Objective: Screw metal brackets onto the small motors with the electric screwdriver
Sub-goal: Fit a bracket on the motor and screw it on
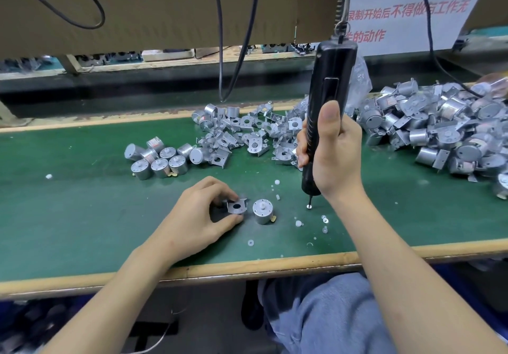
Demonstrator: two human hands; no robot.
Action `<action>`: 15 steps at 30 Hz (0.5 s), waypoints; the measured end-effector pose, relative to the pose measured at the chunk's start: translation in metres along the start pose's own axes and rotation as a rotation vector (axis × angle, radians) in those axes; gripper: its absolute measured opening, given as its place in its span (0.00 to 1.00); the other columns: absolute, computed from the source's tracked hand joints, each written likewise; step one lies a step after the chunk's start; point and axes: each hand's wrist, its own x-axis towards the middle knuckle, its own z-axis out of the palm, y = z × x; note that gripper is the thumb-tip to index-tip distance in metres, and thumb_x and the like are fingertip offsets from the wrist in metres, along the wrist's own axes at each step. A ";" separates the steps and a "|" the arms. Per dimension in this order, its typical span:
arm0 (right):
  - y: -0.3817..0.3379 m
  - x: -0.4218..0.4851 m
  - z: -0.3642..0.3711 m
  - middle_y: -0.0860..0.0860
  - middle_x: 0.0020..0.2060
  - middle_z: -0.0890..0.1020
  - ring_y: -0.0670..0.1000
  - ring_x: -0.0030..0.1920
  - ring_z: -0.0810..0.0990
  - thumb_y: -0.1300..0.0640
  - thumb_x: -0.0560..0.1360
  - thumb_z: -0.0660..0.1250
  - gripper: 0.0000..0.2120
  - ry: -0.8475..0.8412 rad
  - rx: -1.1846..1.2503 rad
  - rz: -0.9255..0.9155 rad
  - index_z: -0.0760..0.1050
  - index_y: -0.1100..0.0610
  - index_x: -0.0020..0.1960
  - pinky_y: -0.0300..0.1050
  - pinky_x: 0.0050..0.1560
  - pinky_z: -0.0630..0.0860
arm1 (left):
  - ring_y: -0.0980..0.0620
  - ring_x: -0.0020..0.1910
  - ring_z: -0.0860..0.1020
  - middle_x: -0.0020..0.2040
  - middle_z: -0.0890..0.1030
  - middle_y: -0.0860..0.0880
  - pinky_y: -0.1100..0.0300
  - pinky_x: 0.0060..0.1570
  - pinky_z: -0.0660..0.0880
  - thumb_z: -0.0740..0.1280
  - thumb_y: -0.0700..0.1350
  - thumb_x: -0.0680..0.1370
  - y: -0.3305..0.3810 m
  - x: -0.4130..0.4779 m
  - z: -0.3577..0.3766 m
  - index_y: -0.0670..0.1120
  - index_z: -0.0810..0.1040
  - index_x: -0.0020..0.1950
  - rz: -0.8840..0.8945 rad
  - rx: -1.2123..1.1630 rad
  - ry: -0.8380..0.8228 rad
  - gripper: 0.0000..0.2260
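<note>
My left hand point(203, 213) pinches a small metal bracket point(236, 206) with a round hole, just above the green bench mat point(82, 216). Right beside the bracket a single silver motor point(262, 211) stands upright, shaft up. My right hand point(334, 150) grips the black electric screwdriver point(324, 111), which is upright. Its bit tip point(309, 206) touches down on the mat to the right of the motor, apart from it.
A group of bare motors point(162, 158) sits at the left middle. A heap of loose brackets point(247, 133) lies behind, and a big pile of assembled motors point(439, 128) fills the right. Small white washers point(298, 223) are scattered near the front edge. Cables hang from above.
</note>
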 end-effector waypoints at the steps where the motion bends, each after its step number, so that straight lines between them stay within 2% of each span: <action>1: 0.000 0.000 0.000 0.52 0.25 0.70 0.50 0.22 0.68 0.19 0.63 0.65 0.50 0.003 -0.001 0.001 0.65 0.71 0.40 0.41 0.25 0.67 | 0.59 0.47 0.77 0.50 0.77 0.58 0.74 0.46 0.68 0.77 0.49 0.72 0.001 0.000 0.001 0.53 0.81 0.51 0.009 -0.015 0.031 0.11; 5: 0.001 0.001 0.000 0.52 0.24 0.70 0.50 0.22 0.68 0.19 0.63 0.64 0.50 0.010 -0.010 0.006 0.63 0.70 0.39 0.41 0.25 0.67 | 0.56 0.48 0.78 0.53 0.77 0.57 0.74 0.44 0.69 0.78 0.51 0.71 0.010 0.002 0.006 0.51 0.83 0.54 0.046 -0.094 0.091 0.14; 10: 0.001 0.001 0.001 0.51 0.24 0.71 0.50 0.22 0.69 0.19 0.64 0.63 0.49 0.017 -0.029 -0.003 0.64 0.70 0.39 0.41 0.25 0.67 | 0.55 0.49 0.79 0.52 0.79 0.58 0.74 0.42 0.67 0.76 0.51 0.71 0.022 0.004 0.016 0.51 0.82 0.52 0.072 -0.176 0.145 0.12; 15: 0.001 0.001 0.001 0.51 0.24 0.71 0.51 0.23 0.68 0.19 0.64 0.63 0.49 0.015 -0.028 -0.001 0.65 0.71 0.39 0.42 0.25 0.67 | 0.57 0.45 0.79 0.51 0.80 0.62 0.74 0.38 0.68 0.79 0.51 0.67 0.023 0.003 0.023 0.55 0.77 0.56 0.040 -0.231 0.126 0.20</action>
